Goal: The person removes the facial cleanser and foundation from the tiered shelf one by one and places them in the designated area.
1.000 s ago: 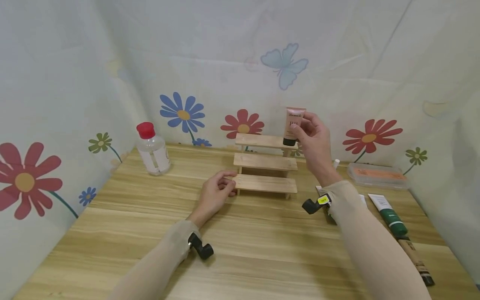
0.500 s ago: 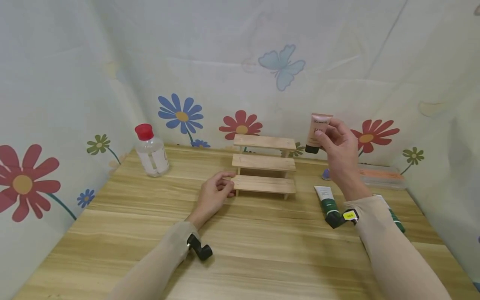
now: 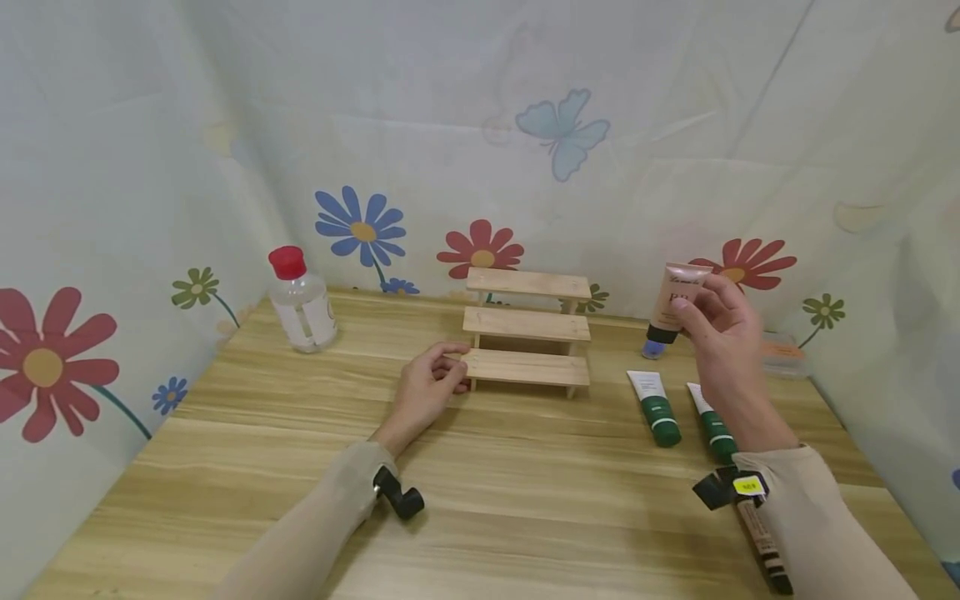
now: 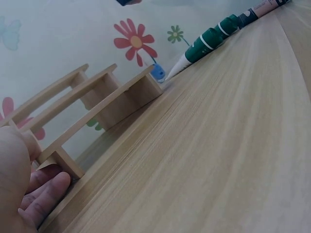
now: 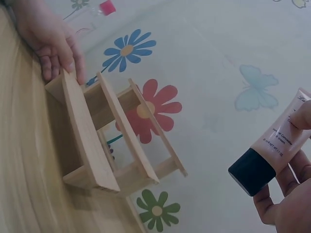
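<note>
In the head view my right hand (image 3: pixel 727 342) pinches a pink BB cream tube (image 3: pixel 678 302) between thumb and fingers, its black cap pointing down. The tube hangs above the right back part of the table. The right wrist view shows its black cap (image 5: pixel 251 174) and printed side up close. A small three-step wooden display stand (image 3: pixel 527 367) stands at the middle back, its steps bare. At the left end of its lowest step, my left hand (image 3: pixel 429 385) grips the board, with fingertips (image 4: pixel 51 191) curled by the end leg.
Two green-and-white tubes, the nearer one (image 3: pixel 657 408) and another (image 3: pixel 712 425), lie to the right. A brown tube (image 3: pixel 763 542) lies partly behind the right sleeve. A red-capped clear bottle (image 3: pixel 303 304) stands at the left back; a clear plastic case (image 3: pixel 783 354) is at the right back.
My right hand has carried the BB cream tube from above the stand's top step to the right and lower. My left hand has stayed on the stand.
</note>
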`<state>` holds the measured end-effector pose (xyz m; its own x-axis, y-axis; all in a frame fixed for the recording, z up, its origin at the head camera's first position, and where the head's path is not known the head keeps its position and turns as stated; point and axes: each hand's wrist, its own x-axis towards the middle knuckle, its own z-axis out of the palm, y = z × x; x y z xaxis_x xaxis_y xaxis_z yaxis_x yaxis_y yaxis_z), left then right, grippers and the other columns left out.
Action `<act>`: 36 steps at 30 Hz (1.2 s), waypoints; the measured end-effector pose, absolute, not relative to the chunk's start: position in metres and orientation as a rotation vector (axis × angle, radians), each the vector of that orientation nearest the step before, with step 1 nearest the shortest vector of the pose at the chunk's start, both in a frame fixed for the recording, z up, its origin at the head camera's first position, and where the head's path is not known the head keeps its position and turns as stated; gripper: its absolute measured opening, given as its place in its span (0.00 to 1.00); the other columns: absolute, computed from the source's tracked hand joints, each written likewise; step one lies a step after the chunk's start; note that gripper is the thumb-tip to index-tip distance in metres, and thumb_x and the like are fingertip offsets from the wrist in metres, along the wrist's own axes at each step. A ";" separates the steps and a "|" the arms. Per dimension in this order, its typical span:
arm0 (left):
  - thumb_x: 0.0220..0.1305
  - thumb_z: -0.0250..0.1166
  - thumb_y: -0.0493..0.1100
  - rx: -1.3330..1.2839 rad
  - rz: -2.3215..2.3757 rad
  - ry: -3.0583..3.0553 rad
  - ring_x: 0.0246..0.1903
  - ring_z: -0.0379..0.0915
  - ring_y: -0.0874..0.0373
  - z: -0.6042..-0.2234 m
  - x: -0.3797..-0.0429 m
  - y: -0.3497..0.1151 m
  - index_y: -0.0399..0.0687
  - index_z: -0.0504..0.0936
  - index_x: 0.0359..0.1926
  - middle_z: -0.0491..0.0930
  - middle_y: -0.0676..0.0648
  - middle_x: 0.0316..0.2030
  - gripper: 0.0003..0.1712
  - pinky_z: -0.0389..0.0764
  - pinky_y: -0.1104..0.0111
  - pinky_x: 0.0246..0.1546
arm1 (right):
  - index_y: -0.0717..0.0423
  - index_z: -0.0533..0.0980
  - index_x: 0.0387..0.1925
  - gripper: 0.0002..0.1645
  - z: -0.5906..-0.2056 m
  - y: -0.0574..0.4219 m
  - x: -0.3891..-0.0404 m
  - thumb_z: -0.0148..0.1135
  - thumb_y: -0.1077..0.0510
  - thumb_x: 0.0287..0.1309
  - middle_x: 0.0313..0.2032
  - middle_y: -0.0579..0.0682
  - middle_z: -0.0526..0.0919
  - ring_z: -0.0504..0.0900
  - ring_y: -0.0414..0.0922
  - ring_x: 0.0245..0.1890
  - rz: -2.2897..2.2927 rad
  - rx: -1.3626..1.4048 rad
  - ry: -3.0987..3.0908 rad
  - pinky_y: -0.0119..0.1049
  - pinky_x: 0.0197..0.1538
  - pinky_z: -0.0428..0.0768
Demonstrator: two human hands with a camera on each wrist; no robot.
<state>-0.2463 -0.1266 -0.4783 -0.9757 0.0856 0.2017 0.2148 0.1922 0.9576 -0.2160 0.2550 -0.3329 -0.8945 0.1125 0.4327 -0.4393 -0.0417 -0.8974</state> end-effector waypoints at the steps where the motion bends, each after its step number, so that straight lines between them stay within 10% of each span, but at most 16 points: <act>1: 0.84 0.65 0.38 -0.295 -1.909 -2.345 0.42 0.90 0.48 -0.479 -0.246 -0.127 0.46 0.86 0.65 0.89 0.39 0.45 0.15 0.96 0.65 0.44 | 0.57 0.81 0.67 0.20 -0.334 0.257 -0.213 0.65 0.65 0.79 0.59 0.50 0.84 0.77 0.49 0.61 1.986 0.337 -1.874 0.27 0.60 0.85; 36: 0.84 0.65 0.39 -0.286 -1.930 -2.345 0.44 0.90 0.46 -0.478 -0.246 -0.127 0.48 0.86 0.66 0.88 0.39 0.45 0.15 0.96 0.64 0.46 | 0.56 0.75 0.71 0.23 -0.435 0.288 -0.094 0.66 0.57 0.82 0.56 0.38 0.84 0.83 0.33 0.54 1.871 -0.200 -2.228 0.18 0.52 0.85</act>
